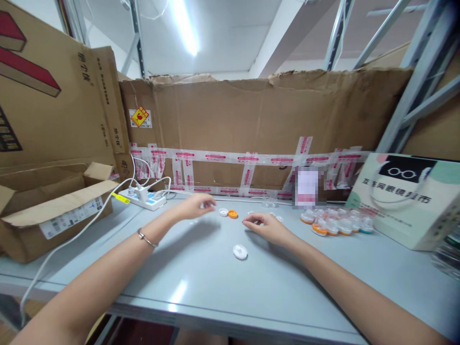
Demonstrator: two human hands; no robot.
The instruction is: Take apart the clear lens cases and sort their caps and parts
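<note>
My left hand point(197, 207) hovers over the table's middle, left of a small white round cap point(223, 212); its fingers are loosely bent and apart, with nothing seen in them. An orange round cap point(233, 214) lies against the white one. To the right of both, my right hand point(265, 227) is held low with thumb and fingertips pinched together; whether anything small is between them is hidden. Nearer to me lies a white round disc-shaped piece point(240, 252). Small clear pieces point(279, 218) rest just behind my right hand.
At right sits a cluster of clear-topped round cases point(338, 223) with orange and green parts, before a paper bag point(406, 201). A power strip point(145, 197) with white cables and an open carton point(53, 211) stand left. Tall cardboard point(223, 120) walls the back.
</note>
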